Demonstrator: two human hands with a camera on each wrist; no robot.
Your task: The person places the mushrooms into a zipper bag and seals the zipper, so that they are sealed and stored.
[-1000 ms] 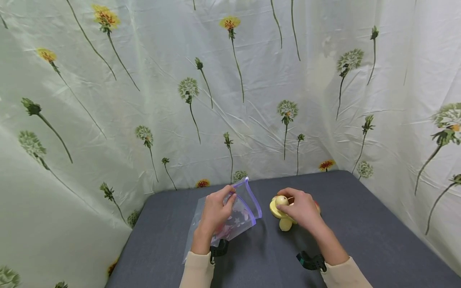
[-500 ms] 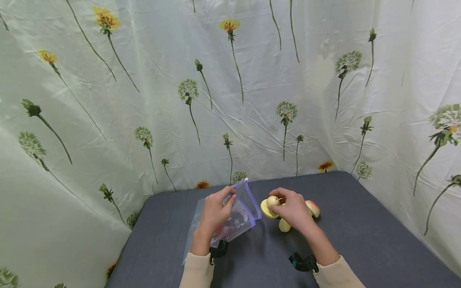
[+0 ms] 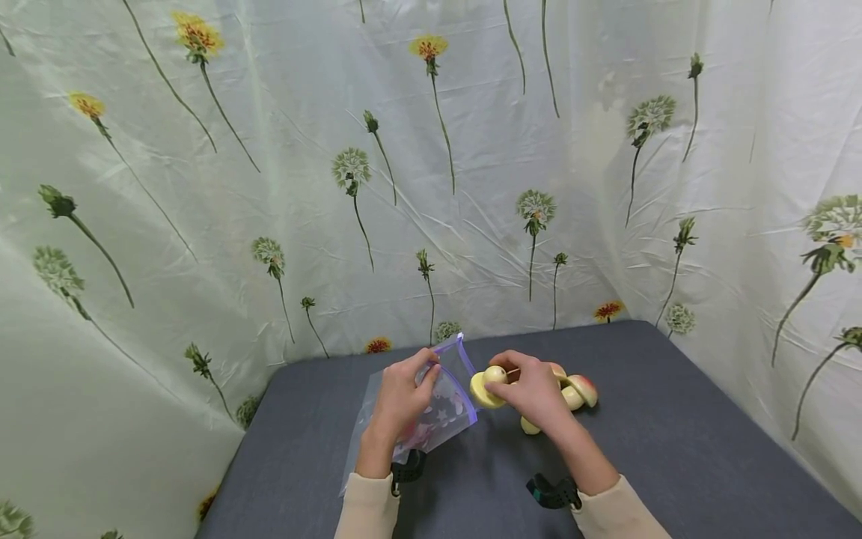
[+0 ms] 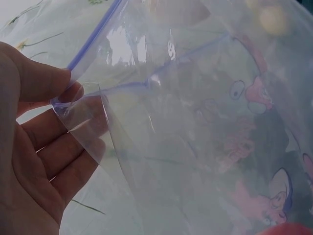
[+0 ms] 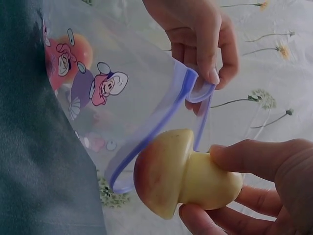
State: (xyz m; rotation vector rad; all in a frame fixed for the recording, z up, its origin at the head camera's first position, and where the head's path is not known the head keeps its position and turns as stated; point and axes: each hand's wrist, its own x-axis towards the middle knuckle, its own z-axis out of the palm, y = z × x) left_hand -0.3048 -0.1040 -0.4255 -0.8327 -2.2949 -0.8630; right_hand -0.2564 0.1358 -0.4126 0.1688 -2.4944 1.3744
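Note:
My left hand [image 3: 407, 385] pinches the purple-edged mouth of a clear zip bag [image 3: 441, 412], and the mouth gapes toward the right. Pink cartoon figures are printed on the bag, and a reddish rounded thing [image 5: 80, 51] shows through its wall. The left wrist view has the thumb [image 4: 46, 81] at the bag's edge. With thumb and fingers my right hand [image 3: 535, 389] grips a toy mushroom [image 5: 171, 171] by its pale yellow stem. Its red-and-yellow cap points at the bag's mouth and is right beside the purple rim; whether they touch I cannot tell.
More toy mushrooms [image 3: 579, 393] lie in a group on the dark grey table [image 3: 646, 449], right of and partly behind my right hand. A white curtain [image 3: 471, 150] printed with dandelions hangs behind the table and along its sides.
My right hand has moved left with the toy mushroom, from above the group to the bag's mouth. More of the group is uncovered. My left hand and the bag have stayed put.

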